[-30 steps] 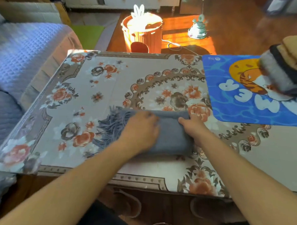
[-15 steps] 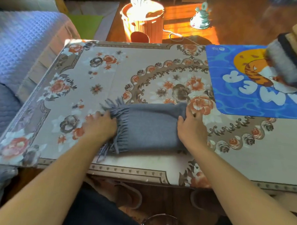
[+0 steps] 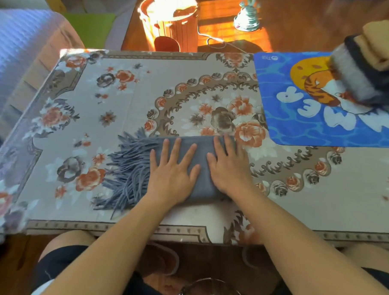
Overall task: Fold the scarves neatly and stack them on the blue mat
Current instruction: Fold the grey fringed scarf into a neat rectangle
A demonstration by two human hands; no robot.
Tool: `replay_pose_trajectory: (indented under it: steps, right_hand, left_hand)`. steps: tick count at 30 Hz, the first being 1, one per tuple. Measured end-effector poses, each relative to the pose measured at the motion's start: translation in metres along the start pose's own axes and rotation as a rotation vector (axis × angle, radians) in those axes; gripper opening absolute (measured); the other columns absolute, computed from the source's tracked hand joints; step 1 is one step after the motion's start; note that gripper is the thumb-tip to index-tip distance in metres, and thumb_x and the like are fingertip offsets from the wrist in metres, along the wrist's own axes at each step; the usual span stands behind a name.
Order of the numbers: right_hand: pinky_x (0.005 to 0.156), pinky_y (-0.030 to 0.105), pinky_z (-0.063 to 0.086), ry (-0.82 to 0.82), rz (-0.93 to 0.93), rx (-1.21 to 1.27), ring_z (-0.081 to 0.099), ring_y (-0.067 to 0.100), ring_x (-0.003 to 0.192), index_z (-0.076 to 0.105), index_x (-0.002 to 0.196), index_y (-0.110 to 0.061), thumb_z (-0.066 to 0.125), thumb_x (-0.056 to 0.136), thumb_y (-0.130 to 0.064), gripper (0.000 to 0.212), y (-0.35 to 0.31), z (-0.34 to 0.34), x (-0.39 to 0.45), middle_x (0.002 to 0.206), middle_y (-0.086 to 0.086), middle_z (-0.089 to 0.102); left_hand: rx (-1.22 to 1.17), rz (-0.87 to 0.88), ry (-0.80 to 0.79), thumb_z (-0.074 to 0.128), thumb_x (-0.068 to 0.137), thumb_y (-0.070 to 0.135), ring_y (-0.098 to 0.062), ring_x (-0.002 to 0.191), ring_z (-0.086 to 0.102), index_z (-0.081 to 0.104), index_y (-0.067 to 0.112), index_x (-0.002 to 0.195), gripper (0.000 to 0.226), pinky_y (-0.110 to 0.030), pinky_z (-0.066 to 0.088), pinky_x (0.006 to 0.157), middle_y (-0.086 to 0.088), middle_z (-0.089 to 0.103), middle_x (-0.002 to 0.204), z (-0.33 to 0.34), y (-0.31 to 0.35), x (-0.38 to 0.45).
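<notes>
A folded grey scarf [image 3: 203, 149] lies near the front edge of the floral-covered table [image 3: 169, 79], its fringe [image 3: 130, 171] spread out to the left. My left hand [image 3: 172, 171] lies flat on the scarf with fingers spread. My right hand [image 3: 229, 164] presses flat on the scarf's right end. The blue mat [image 3: 301, 129] with a cartoon print lies at the back right. On it sits a stack of folded scarves [image 3: 371, 66]: grey, dark and tan.
A sofa with a lavender cover [image 3: 19, 57] stands to the left. Behind the table are a wooden bucket [image 3: 172, 28] and a small glass ornament [image 3: 248, 16] on the wooden floor. My knees sit under the table's front edge.
My left hand has moved from the fringe end onto the middle of the grey scarf and spread flat. My right hand has opened flat on the right end. The fringe is more spread out.
</notes>
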State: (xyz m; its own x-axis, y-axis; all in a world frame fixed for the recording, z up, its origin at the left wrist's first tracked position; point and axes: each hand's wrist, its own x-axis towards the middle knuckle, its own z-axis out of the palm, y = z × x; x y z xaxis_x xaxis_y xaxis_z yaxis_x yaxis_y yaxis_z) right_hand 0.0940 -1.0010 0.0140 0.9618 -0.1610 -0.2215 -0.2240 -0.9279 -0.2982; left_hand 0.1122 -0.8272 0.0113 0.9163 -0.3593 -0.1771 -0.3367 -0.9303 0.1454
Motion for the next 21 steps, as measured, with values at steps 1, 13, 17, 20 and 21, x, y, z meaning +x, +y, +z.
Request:
replay_pose_trajectory:
  steps: [1,13,17,20,21]
  right_hand:
    - [0.125,0.049,0.005,-0.013,0.074,0.065,-0.005,0.032,0.154,0.005,0.160,-0.024,0.016,0.105,-0.051,0.063,0.007,-0.002,0.006,0.168,0.009,-0.003]
    - [0.082,0.042,0.058,-0.071,0.700,1.299,0.067,0.029,0.093,0.061,0.115,-0.002,0.079,0.078,-0.022,0.046,-0.011,-0.042,-0.051,0.106,0.012,0.068]
    - [0.066,0.034,0.057,0.145,0.452,1.192,0.067,0.021,0.080,0.059,0.080,-0.020,0.076,0.077,-0.016,0.018,-0.024,-0.099,-0.063,0.082,0.003,0.068]
    - [0.059,0.032,0.050,0.289,0.084,0.925,0.064,0.016,0.075,0.063,0.083,-0.020,0.075,0.074,-0.027,0.017,-0.033,-0.163,-0.077,0.079,-0.001,0.067]
    - [0.060,0.033,0.050,0.325,-0.033,0.825,0.064,0.016,0.075,0.063,0.084,-0.020,0.073,0.073,-0.034,0.020,-0.037,-0.183,-0.081,0.081,-0.001,0.067]
  left_hand:
    - [-0.020,-0.026,-0.024,0.010,0.100,0.067,-0.026,0.154,-0.023,-0.008,0.045,0.159,0.065,-0.058,-0.012,0.122,0.004,-0.017,0.169,-0.002,-0.005,0.000]
    - [-0.016,-0.209,-0.241,0.033,0.097,0.052,-0.042,0.148,0.019,0.043,0.028,0.149,0.058,-0.061,0.019,0.118,-0.021,0.024,0.161,-0.079,0.028,0.011]
    - [-1.076,-0.347,-0.272,0.054,0.094,0.061,-0.025,0.086,0.060,0.061,0.015,0.124,0.055,-0.034,0.053,0.075,-0.007,0.063,0.098,-0.145,0.090,0.000]
    - [-1.174,-0.248,-0.196,0.066,0.087,0.057,-0.022,0.084,0.071,0.068,0.019,0.112,0.046,-0.034,0.061,0.071,-0.004,0.075,0.100,-0.195,0.111,-0.004]
    - [-1.193,-0.227,-0.171,0.068,0.087,0.054,-0.022,0.084,0.072,0.070,0.019,0.106,0.040,-0.038,0.062,0.074,-0.003,0.076,0.096,-0.213,0.112,-0.007]
